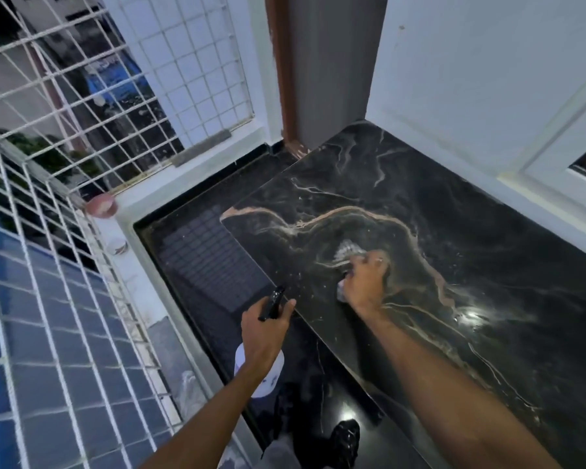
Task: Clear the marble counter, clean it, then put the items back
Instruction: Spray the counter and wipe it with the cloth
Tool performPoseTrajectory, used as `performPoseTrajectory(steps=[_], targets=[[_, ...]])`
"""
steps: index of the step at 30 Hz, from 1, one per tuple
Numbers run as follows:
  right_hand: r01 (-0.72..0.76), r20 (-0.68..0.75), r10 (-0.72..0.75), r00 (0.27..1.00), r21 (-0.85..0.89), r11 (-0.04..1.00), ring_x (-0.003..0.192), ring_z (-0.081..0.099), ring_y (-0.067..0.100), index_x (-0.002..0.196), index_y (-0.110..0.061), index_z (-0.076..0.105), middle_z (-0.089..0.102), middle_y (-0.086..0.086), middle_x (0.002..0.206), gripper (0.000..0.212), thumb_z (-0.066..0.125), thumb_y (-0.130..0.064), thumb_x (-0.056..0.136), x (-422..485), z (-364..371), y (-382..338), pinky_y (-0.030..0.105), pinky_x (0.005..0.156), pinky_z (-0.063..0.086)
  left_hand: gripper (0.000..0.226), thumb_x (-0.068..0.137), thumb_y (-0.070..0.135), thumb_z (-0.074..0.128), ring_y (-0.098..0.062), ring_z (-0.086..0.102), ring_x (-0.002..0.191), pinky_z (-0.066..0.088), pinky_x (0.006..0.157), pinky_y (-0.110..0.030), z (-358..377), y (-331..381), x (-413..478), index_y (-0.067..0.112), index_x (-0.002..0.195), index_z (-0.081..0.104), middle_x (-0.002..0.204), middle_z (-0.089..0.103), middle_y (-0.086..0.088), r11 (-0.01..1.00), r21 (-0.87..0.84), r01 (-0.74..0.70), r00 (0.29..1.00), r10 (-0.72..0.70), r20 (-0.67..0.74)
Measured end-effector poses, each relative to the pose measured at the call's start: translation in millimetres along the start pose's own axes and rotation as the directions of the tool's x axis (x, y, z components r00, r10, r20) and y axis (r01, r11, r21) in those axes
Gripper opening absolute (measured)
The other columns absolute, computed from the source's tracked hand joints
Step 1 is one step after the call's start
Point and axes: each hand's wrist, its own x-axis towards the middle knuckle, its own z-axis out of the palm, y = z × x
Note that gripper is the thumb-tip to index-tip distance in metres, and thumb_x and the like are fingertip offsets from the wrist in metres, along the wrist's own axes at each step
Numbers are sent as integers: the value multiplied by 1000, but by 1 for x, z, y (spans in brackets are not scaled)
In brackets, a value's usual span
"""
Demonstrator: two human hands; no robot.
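Mid-clean: clearing looks done, wiping is under way, putting things back remains.
Your right hand (pixel 366 280) curls its fingers (pixel 364 262) on a cloth (pixel 345 251) pressed to the surface (pixel 420 184) — your left hand (pixel 266 328) grips the spray bottle (pixel 270 384) off its edge.

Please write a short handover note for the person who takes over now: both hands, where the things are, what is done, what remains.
Left hand: grips the spray bottle, held off the counter's front edge, above the floor.
Right hand: holds a crumpled cloth pressed on the counter, near its middle.
Done: the counter is cleared; only the cloth lies on it.
Left: finish wiping the whole top, then put the items back. They are not in view, so find them first.
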Motion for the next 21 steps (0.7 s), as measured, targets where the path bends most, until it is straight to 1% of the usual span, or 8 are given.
performPoseTrajectory(steps=[3, 5, 7, 11, 13, 16, 18, 21], targets=[[427, 196, -416, 888, -15, 904, 122, 35, 29, 135, -31, 56, 38, 3, 134, 59, 51, 2, 86, -24, 44, -34, 44, 83, 57, 52, 90, 25, 82, -3, 44, 46, 38, 56, -19, -12, 0, 9, 30, 53, 45, 43, 48, 15, 1000, -6, -1, 1000, 1, -19], [361, 184, -358, 916, 16, 932, 118, 37, 28, 132, -31, 58, 38, 2, 128, 56, 51, 1, 87, -8, 57, -50, 42, 76, 57, 56, 89, 19, 83, -2, 44, 44, 35, 52, -12, -19, -1, 18, 32, 53, 42, 42, 47, 17, 1000, -19, -20, 999, 19, -47], [231, 129, -230, 965, 3, 973, 119, 37, 32, 132, -30, 58, 37, 4, 129, 55, 53, 1, 87, 6, 59, -70, 42, 79, 57, 56, 88, 16, 83, -1, 45, 44, 36, 50, -11, -28, -4, 27, 31, 53, 41, 42, 48, 17, 999, -28, -25, 997, 23, -69], [441, 229, -418, 879, -63, 895, 126, 34, 32, 135, -32, 54, 36, 3, 136, 61, 51, 4, 86, -21, 74, -82, 45, 82, 59, 55, 91, 15, 80, -4, 44, 44, 35, 51, -12, -38, -11, 41, 31, 54, 43, 43, 48, 15, 999, -37, -29, 999, 29, -24], [447, 216, -424, 880, -71, 892, 123, 36, 29, 136, -34, 54, 39, 2, 137, 65, 52, 3, 83, -31, 67, -59, 42, 81, 58, 51, 91, 18, 79, -6, 43, 46, 36, 55, -18, -37, -11, 49, 26, 55, 44, 44, 46, 13, 999, -44, -17, 1000, 18, 22], [97, -38, -97, 995, -21, 995, 117, 37, 29, 133, -31, 59, 42, 4, 131, 61, 52, 2, 82, -29, 48, -21, 43, 86, 56, 51, 90, 26, 81, -7, 41, 47, 38, 58, -27, -30, -9, 54, 23, 55, 44, 46, 45, 12, 999, -24, -39, 995, 41, 90], [-10, -95, 7, 995, -29, 1000, 114, 37, 29, 132, -31, 60, 41, 4, 128, 60, 51, 3, 83, -40, 42, -20, 45, 82, 57, 49, 91, 29, 80, -7, 43, 48, 40, 60, -29, -23, -2, 52, 24, 56, 46, 47, 47, 11, 998, -10, -57, 990, 58, 131], [243, 75, -236, 969, -104, 964, 116, 37, 25, 135, -39, 53, 41, 0, 132, 69, 51, 4, 81, -75, 45, -20, 40, 78, 57, 42, 90, 28, 81, -7, 49, 51, 43, 62, -29, -7, 7, 40, 28, 57, 54, 50, 55, 13, 999, -9, -41, 979, 42, 199]])
